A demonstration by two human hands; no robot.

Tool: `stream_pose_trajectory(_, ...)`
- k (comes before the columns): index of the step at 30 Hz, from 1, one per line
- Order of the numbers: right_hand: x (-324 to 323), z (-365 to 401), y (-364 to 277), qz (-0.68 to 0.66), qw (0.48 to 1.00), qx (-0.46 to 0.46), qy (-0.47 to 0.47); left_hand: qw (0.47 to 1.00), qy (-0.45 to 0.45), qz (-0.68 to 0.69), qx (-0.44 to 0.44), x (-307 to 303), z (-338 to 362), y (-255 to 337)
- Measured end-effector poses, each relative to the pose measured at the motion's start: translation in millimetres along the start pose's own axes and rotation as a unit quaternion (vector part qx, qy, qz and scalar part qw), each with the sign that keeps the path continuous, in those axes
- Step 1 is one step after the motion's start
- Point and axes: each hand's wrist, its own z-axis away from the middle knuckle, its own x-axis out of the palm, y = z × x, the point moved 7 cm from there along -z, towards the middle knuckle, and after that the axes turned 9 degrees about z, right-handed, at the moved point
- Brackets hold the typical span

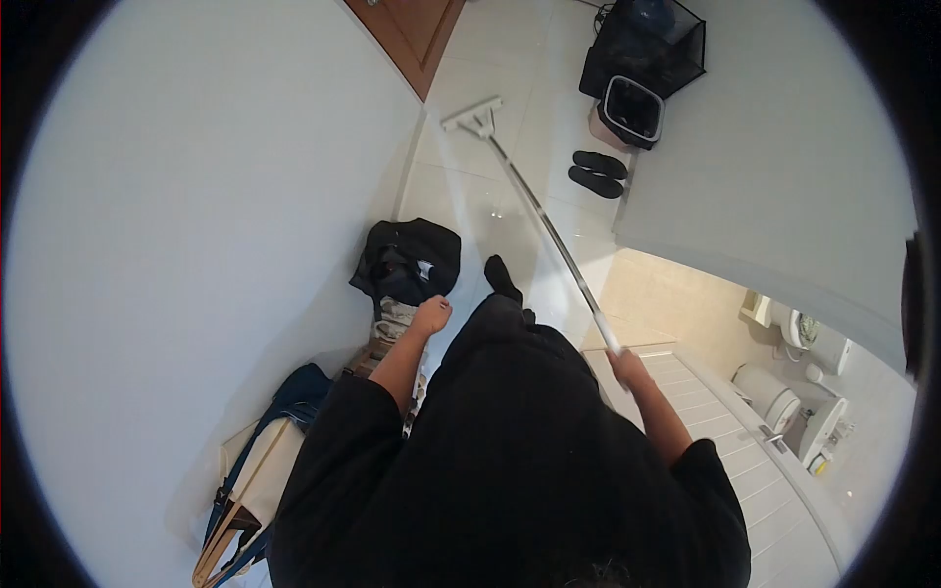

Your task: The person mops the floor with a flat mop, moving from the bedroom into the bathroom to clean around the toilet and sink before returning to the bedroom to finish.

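Observation:
My right hand [628,369] is wrapped round the white grip of a long-handled mop [549,227]. Its metal pole runs up and away to a flat white head [472,116], which rests on the pale tiled floor [455,201] close to the wall corner. Curled near my body, my left hand [431,315] is closed and apart from the mop; whether anything is inside its fingers cannot be made out. Just beyond it lies a black bag [410,257] on top of a shoe rack beside the wall.
Black slippers [596,174] lie near a waste bin [633,110] and a black mesh basket [676,44]. A brown door [417,34] stands at the top. A bathroom with a toilet [769,392] opens at right, its white door [730,431] ajar. Bags [265,470] lean at lower left.

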Motion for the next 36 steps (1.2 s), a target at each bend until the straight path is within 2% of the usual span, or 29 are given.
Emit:
stream_pose_trajectory(2,15,56,75,0.049,0.994,0.079,-0.051,0.999,0.002,0.040,-0.020,2,-1,7)
stream_pose_trajectory(4,33,116,160,0.098,0.988,0.091,-0.078,0.996,0.016,0.083,-0.042,7,0,7)
stream_pose_trajectory(5,38,142,207,0.046,0.987,0.132,-0.082,0.992,0.024,0.118,-0.039,14,1,1)
stream_pose_trajectory(6,22,165,215,0.105,0.982,0.129,-0.086,0.987,0.035,0.153,-0.035,19,3,-1)
stream_pose_trajectory(7,-4,178,214,0.163,0.975,0.125,-0.088,0.985,0.047,0.162,-0.040,23,10,-1)
stream_pose_trajectory(10,-47,138,204,0.186,0.975,0.098,-0.077,0.958,0.046,0.263,-0.100,49,39,-18)
stream_pose_trajectory(13,-108,67,161,0.224,0.971,0.069,-0.045,0.970,0.089,0.199,-0.110,84,62,-48)
stream_pose_trajectory(14,-112,24,169,0.241,0.970,0.029,-0.006,0.965,0.085,0.196,-0.150,93,74,-50)
stream_pose_trajectory(15,-131,-2,145,0.254,0.967,0.001,0.014,0.961,0.104,0.201,-0.160,112,79,-65)
stream_pose_trajectory(17,-140,-60,120,0.246,0.963,-0.101,0.049,0.964,0.096,0.163,-0.189,142,91,-71)
stream_pose_trajectory(18,-149,-71,96,0.216,0.972,-0.089,0.022,0.963,0.101,0.160,-0.190,156,100,-65)
stream_pose_trajectory(19,-141,-98,91,0.205,0.969,-0.130,0.037,0.963,0.108,0.159,-0.190,168,104,-53)
stream_pose_trajectory(21,-139,-110,79,0.209,0.972,-0.110,-0.007,0.948,0.132,0.203,-0.207,204,107,-38)
stream_pose_trajectory(23,-142,-112,104,0.189,0.977,-0.095,-0.017,0.913,0.117,0.312,-0.236,232,111,7)
stream_pose_trajectory(24,-148,-107,124,0.212,0.974,-0.085,-0.016,0.912,0.121,0.313,-0.236,235,107,34)
stream_pose_trajectory(25,-151,-102,154,0.224,0.970,-0.099,-0.002,0.950,0.110,0.227,-0.185,236,107,67)
stream_pose_trajectory(26,-155,-97,195,0.237,0.965,-0.113,0.013,0.977,0.099,0.140,-0.131,241,106,97)
stream_pose_trajectory(27,-161,-84,242,0.248,0.965,-0.079,0.017,0.975,0.104,0.142,-0.132,245,102,115)
stream_pose_trajectory(28,-165,-67,293,0.235,0.970,-0.061,0.013,0.972,0.120,0.166,-0.113,248,101,132)
stream_pose_trajectory(29,-168,-47,349,0.255,0.966,0.002,-0.037,0.968,0.137,0.190,-0.094,249,101,143)
stream_pose_trajectory(32,-199,25,463,0.313,0.946,0.062,-0.050,0.940,0.146,0.286,-0.116,263,109,152)
stream_pose_trajectory(33,-209,43,480,0.297,0.951,0.060,-0.063,0.944,0.179,0.266,-0.074,271,112,145)
stream_pose_trajectory(35,-215,46,463,0.319,0.943,0.063,-0.073,0.937,0.154,0.282,-0.136,290,129,133)
stream_pose_trajectory(36,-212,33,453,0.329,0.941,0.043,-0.064,0.935,0.158,0.288,-0.138,297,138,127)
